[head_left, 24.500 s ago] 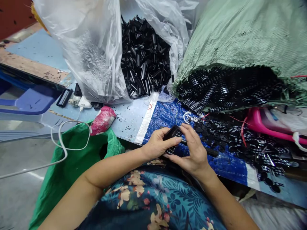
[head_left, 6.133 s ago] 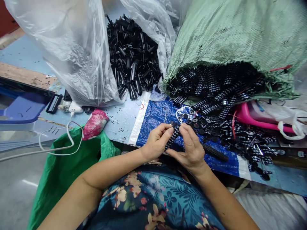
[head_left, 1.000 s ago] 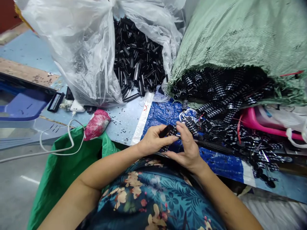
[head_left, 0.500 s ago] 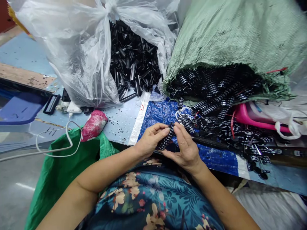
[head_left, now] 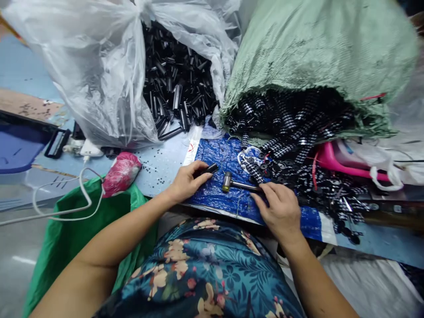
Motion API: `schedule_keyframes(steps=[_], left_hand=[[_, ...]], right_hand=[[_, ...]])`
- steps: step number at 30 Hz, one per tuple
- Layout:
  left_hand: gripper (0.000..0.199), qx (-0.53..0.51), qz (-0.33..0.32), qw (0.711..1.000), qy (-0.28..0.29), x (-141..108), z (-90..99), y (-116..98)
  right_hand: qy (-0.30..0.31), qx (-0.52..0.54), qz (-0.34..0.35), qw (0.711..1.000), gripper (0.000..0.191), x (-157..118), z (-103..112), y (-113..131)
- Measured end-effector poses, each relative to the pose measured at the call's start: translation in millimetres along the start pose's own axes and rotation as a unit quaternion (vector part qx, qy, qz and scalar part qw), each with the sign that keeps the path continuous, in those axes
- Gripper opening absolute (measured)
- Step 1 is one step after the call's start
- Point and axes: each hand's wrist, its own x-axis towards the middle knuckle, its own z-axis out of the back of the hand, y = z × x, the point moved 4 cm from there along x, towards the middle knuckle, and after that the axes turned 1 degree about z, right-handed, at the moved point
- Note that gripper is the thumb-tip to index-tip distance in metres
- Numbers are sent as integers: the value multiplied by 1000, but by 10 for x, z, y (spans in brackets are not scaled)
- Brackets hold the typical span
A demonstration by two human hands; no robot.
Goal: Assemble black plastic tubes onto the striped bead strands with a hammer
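A short black tube (head_left: pixel 210 168) pokes out from the fingers of my left hand (head_left: pixel 189 182), which is closed round it above the blue sheet (head_left: pixel 217 152). To the right, a small hammer (head_left: pixel 241 184) lies level over the same sheet, its two-faced head toward my left hand, with a yellowish lower face. My right hand (head_left: pixel 281 207) pinches the far end of its dark handle between thumb and fingers. Just beyond the handle are patterned black-and-white rolls (head_left: pixel 254 172) and loose black discs.
A clear plastic bag (head_left: pixel 109 84) of black tubes stands at the back, beside a green woven sack (head_left: pixel 308 57) full of patterned rolls. A pink bundle (head_left: pixel 122 173), white cable (head_left: pixel 88 194) and green bag (head_left: pixel 62 247) are at left; a pink basket (head_left: pixel 344 165) is at right.
My hands have moved apart. The patterned piece held between both is no longer seen there; my left hand now holds a black tube, and my right hand has taken hold of the hammer.
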Motion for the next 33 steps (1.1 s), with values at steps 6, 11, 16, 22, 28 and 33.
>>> schedule_keyframes(steps=[6,11,16,22,28,33], left_hand=[[26,238,23,967,86,171,210,89],[28,187,74,974,103,178,147,141],[27,195,57,974,102,166,108,137],[30,224,59,961,150,286,140,94],[29,289,68,938,177,430,54,46],[13,363,19,912,192,16,520,-325]], right_hand=[[42,-35,12,998,19,-46,-36,-113],[-30,126,-3,992,18,193,68,137],[18,70,50,996,17,367,-78,320],[-27,142,104,984,22,357,27,448],[82,141,177,971,15,242,-105,655],[21,167,129,977,20,91,-8,331]])
